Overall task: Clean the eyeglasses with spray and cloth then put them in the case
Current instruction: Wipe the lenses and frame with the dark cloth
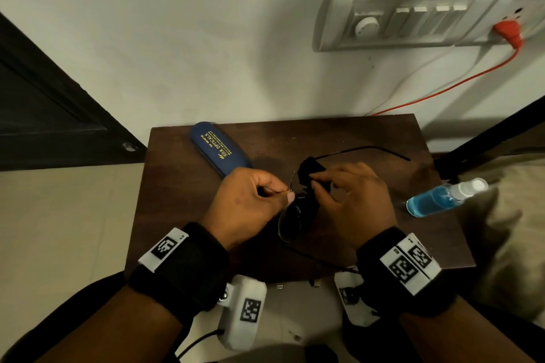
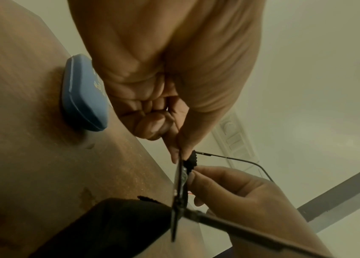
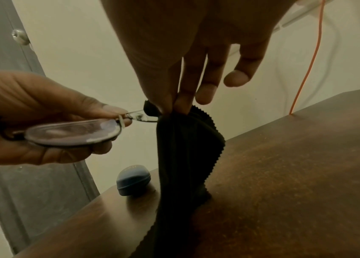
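Two hands work above one small dark brown wooden table [image 1: 182, 215] in the head view: the left hand [image 1: 247, 203] pinches the one pair of thin-rimmed metal eyeglasses [image 1: 290, 222] by the frame, and the right hand [image 1: 356, 200] pinches one black pinked-edge cleaning cloth [image 1: 311, 172] folded over the far lens. One dark blue hard eyeglass case [image 1: 219, 150] with gold lettering lies closed at the far left of the table, and one clear spray bottle of blue liquid [image 1: 439, 199] lies on its side at the right edge, well apart from the case. From the left wrist, the left hand [image 2: 152, 73] has thumb and forefinger closed on the eyeglasses [image 2: 180, 181] seen edge-on, the right hand [image 2: 240, 192] holds the cloth [image 2: 190, 162] against them, and the case [image 2: 84, 94] sits just beyond. From the right wrist, the right hand [image 3: 185, 43] grips the cloth [image 3: 188, 148], which hangs down to the table [image 3: 296, 174], while the left hand [image 3: 38, 118] holds the eyeglasses [image 3: 73, 131] level, one lens bare; the case [image 3: 134, 181] lies at the far edge.
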